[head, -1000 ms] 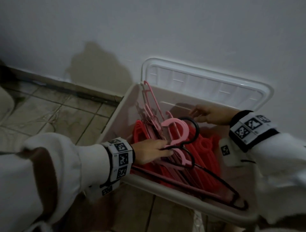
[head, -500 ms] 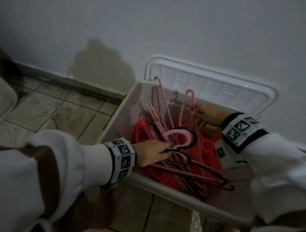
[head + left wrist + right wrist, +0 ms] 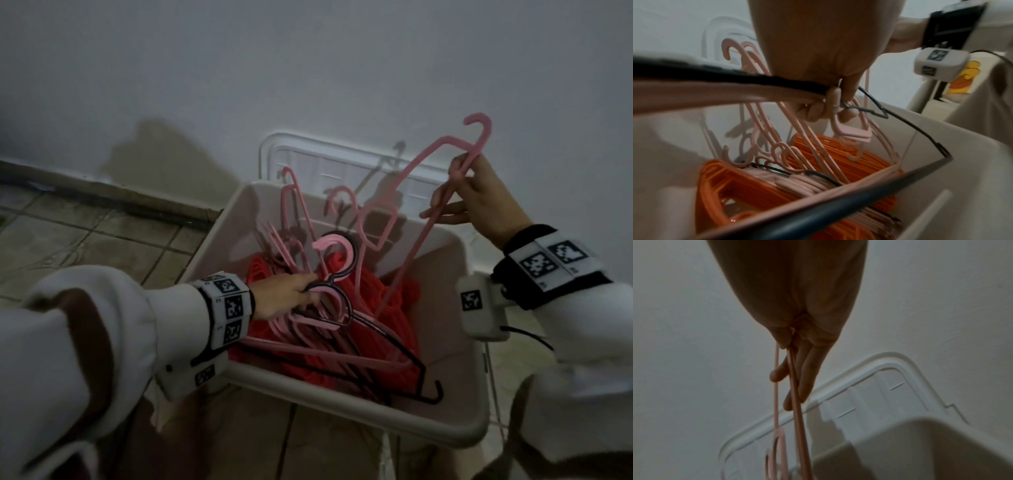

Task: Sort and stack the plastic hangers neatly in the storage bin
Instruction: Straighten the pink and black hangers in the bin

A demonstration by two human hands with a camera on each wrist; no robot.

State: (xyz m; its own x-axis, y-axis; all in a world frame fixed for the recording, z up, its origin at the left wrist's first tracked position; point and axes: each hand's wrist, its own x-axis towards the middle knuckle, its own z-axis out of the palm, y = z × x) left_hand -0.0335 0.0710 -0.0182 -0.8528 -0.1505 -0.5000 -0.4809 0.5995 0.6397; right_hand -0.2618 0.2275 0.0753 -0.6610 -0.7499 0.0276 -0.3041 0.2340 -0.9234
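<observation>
A pale storage bin (image 3: pixel 349 409) on the floor holds a stack of red hangers (image 3: pixel 394 308) with pink and black hangers tangled on top. My left hand (image 3: pixel 291 296) reaches into the bin and grips the necks of a bundle of pink and black hangers (image 3: pixel 334 270), seen close in the left wrist view (image 3: pixel 830 104). My right hand (image 3: pixel 476 198) is raised above the bin's far right corner and pinches a thin pink hanger (image 3: pixel 424 219) near its hook; its lower end still hangs inside the bin. The right wrist view shows that pink hanger (image 3: pixel 795 394) running down from the fingers (image 3: pixel 803 382).
The bin's clear lid (image 3: pixel 329 161) leans against the white wall behind it. Tiled floor (image 3: pixel 85 240) lies to the left, with a dark skirting along the wall. A black hanger's hook (image 3: pixel 433 394) lies near the bin's front right rim.
My right hand has risen from inside the bin to well above its rim, lifting the thin pink hanger up and right. My left hand has kept its grip on the bundle.
</observation>
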